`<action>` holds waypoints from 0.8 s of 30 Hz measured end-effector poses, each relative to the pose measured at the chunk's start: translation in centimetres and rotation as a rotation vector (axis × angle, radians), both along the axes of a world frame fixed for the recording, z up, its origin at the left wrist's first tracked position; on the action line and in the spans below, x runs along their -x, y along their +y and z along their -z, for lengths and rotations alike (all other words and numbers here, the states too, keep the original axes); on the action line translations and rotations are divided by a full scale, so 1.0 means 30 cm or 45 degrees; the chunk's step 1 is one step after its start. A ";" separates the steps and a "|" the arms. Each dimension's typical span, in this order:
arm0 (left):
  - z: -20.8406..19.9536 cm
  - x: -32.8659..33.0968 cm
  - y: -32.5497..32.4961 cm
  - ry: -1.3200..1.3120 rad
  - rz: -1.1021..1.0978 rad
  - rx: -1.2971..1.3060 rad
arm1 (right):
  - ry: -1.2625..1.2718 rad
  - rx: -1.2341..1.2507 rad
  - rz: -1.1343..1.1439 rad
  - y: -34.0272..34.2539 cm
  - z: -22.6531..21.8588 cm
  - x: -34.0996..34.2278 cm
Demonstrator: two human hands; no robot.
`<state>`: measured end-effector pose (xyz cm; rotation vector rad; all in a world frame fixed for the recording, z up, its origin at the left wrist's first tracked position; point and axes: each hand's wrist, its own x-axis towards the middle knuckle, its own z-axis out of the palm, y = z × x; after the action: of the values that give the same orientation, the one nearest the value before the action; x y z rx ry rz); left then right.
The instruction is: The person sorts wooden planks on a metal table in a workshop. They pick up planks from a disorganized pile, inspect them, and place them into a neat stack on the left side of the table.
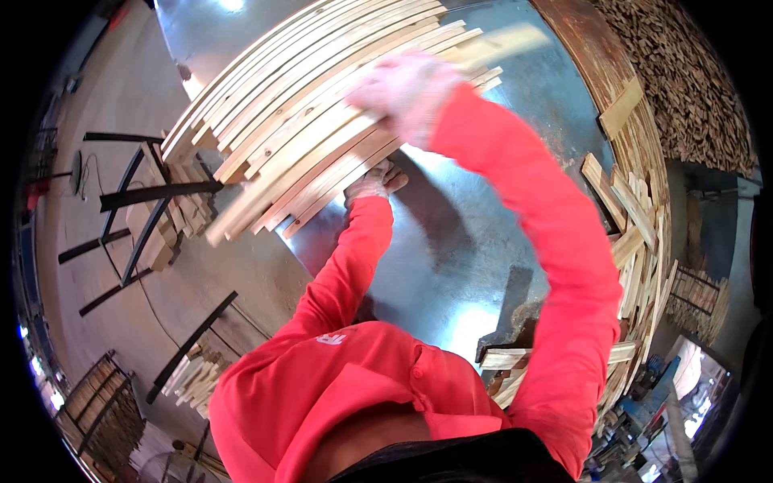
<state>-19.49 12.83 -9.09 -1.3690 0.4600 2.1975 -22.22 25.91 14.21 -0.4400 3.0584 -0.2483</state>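
Observation:
A row of pale wooden strips (310, 68) lies side by side, slanting across a shiny metal table (435, 233). My right hand (411, 92), in a light glove and smeared by motion, is over the row and closed round a wooden strip (511, 46). That strip's far-right end is blurred; its near-left end sticks out past the others. My left hand (376, 179) is low against the near edge of the row, beside the nearest strip. Its fingers are curled, and whatever they grip is hidden.
Short wood pieces (632, 201) are heaped along the table's right side, by a brown wooden edge (576, 36). A big pile of wood (684, 80) stands beyond. On the left, a black metal frame (153, 197) stands on the floor near stacked boards (189, 197).

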 end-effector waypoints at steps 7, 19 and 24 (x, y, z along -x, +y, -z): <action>0.055 0.059 0.024 0.528 0.635 0.147 | -0.237 -0.208 -0.050 -0.085 0.198 0.248; 0.140 0.130 -0.018 0.897 0.835 0.479 | 0.108 0.092 1.505 -0.116 -0.019 -1.043; 0.259 0.238 -0.053 1.047 0.971 0.246 | -0.339 -0.218 2.468 -0.552 0.227 -2.004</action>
<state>-26.64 11.25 -16.87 -0.1812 1.2610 1.9547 37.91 9.33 7.42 2.2342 2.0119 -0.0188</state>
